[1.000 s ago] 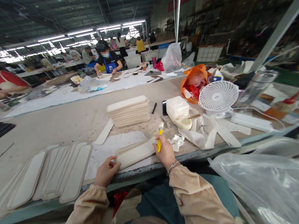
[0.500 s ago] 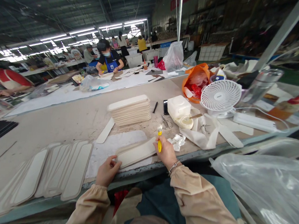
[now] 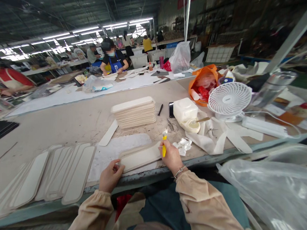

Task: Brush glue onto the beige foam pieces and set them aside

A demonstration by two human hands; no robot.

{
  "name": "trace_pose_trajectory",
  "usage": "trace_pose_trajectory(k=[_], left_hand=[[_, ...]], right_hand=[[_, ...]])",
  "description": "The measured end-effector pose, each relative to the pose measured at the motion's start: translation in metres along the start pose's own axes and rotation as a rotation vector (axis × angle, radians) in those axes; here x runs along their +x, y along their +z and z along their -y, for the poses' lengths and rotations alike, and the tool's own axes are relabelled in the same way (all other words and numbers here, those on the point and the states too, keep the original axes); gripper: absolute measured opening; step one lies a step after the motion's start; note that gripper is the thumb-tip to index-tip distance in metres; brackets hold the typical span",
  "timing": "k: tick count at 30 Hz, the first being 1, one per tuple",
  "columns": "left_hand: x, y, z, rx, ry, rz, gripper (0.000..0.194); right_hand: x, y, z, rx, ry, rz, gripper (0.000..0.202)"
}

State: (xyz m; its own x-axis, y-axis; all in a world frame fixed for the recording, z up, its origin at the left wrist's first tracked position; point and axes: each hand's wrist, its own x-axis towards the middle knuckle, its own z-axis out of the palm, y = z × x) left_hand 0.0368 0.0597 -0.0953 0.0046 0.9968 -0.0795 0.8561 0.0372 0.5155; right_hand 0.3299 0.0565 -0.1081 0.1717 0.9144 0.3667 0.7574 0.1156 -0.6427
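Near the table's front edge lies a small pile of long, round-cornered pale pieces (image 3: 140, 159). My left hand (image 3: 111, 176) pinches the left end of the top piece between thumb and fingers. At the pile's right end, my right hand (image 3: 171, 155) is closed around a yellow-handled brush (image 3: 164, 150), its whitish tip pointing up, and the fingers also touch the piece. Under the pile is a white sheet (image 3: 102, 162). Behind it stands a neat stack of similar pieces (image 3: 134, 113), with a single piece (image 3: 108, 133) lying in front of the stack.
Fanned pale pieces (image 3: 78, 174) lie at the left. Scissors (image 3: 172, 126), a white container (image 3: 185, 110), crumpled paper (image 3: 183, 145), a white fan (image 3: 229, 100) and an orange bag (image 3: 204, 83) are at the right. Across the table a person (image 3: 114, 58) works.
The view has shifted slightly, so the objects at the right appear a little further right. Both hands keep their hold on the piece and the brush.
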Motion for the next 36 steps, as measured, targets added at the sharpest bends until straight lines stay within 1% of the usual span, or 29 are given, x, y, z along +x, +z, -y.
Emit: trace_pose_trajectory(k=[5,10,16,25,36], left_hand=[[0.000,0.003,0.002,-0.009,0.013,-0.030,0.044],[0.000,0.005,0.006,-0.028,0.037,-0.044,0.043],[0.001,0.008,0.008,-0.021,0.038,-0.054,0.043],[-0.004,0.011,0.006,0.003,0.085,-0.122,0.040],[-0.006,0.019,0.008,0.002,0.178,-0.216,0.037]], right_hand=[[0.000,0.002,-0.001,-0.006,0.021,0.010,0.012],[0.000,0.003,-0.002,-0.057,0.070,0.070,0.018],[0.001,0.003,-0.002,-0.076,0.088,0.091,0.018],[0.001,0.001,0.001,-0.132,0.122,0.144,0.020],[0.002,0.000,0.003,-0.121,0.150,0.154,0.020]])
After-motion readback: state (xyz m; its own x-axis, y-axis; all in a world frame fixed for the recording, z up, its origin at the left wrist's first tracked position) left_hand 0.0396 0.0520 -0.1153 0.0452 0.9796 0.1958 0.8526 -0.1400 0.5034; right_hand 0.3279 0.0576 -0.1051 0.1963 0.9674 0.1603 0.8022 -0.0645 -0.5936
